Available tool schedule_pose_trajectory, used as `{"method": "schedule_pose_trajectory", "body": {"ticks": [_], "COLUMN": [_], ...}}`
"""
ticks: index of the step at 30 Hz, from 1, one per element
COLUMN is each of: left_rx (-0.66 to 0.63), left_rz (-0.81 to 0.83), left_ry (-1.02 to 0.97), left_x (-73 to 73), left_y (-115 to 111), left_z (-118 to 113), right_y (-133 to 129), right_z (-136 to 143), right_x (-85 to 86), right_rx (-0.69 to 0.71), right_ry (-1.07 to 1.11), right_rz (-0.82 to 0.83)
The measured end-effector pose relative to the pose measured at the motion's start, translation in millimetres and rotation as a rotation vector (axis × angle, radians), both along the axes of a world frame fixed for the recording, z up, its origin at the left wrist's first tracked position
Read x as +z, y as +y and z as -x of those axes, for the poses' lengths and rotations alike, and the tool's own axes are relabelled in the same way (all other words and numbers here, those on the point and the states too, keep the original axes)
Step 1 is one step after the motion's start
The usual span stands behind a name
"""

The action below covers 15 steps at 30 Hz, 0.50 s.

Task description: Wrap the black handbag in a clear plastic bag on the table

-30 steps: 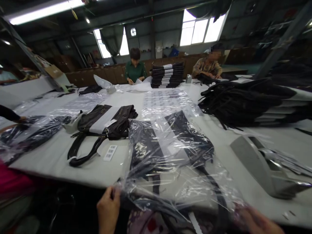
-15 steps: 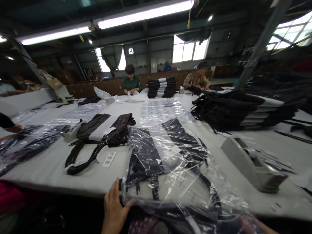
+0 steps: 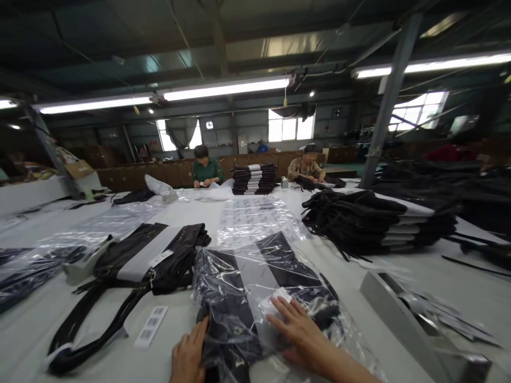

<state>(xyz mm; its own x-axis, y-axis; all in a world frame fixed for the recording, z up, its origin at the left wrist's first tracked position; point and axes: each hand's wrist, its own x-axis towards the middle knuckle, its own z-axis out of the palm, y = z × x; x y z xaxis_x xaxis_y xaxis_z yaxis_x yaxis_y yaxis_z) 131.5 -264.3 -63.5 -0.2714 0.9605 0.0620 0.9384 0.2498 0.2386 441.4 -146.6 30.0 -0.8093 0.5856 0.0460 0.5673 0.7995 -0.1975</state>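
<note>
Bag [image 3: 243, 282]: dark, banded by a pale strip down the middle, sealed in clear crinkled plastic with glare on it — flat on the surface [image 3: 403, 250], right in front.
Left hand [image 3: 189, 356]: at the plastic's near left edge, fingers on the fold; grip — cannot tell.
Right hand [image 3: 297, 330]: flat and spread on top of the plastic, pressing, nothing grasped.
Second bag [image 3: 131, 271]: unwrapped, just left, straps trailing.
Label [image 3: 150, 326]: white, beside the left hand.
Stack [image 3: 371, 223]: dark goods, well off to the right.
</note>
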Motion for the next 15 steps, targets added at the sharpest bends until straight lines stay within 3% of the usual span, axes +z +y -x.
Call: {"method": "schedule_pose_trajectory", "body": {"ticks": [2, 5, 8, 10, 12, 15], "left_rx": [-0.055, -0.135, -0.136, -0.055, 0.066, 0.205], "left_rz": [-0.046, -0.198, -0.303, -0.316, -0.326, -0.32], "left_ry": [-0.066, -0.211, -0.299, -0.285, -0.244, -0.301], "left_x": [12.0, 29.3, 36.7, 33.5, 25.2, 10.9], "left_y": [29, 70, 80, 62, 28, -28], "left_z": [-1, 6, 30, 54, 76, 81], "right_y": [17, 37, 52, 60, 66, 71], "right_z": [34, 56, 66, 72, 77, 79], "right_x": [-17.6, -39.7, -51.7, -55.7, -57.2, -56.1], "right_rx": [0.021, -0.065, -0.176, -0.226, -0.263, -0.277], "right_ry": [-0.066, -0.086, -0.082, -0.068, -0.058, -0.036], "right_rz": [0.069, 0.027, -0.057, -0.09, -0.098, -0.088]}}
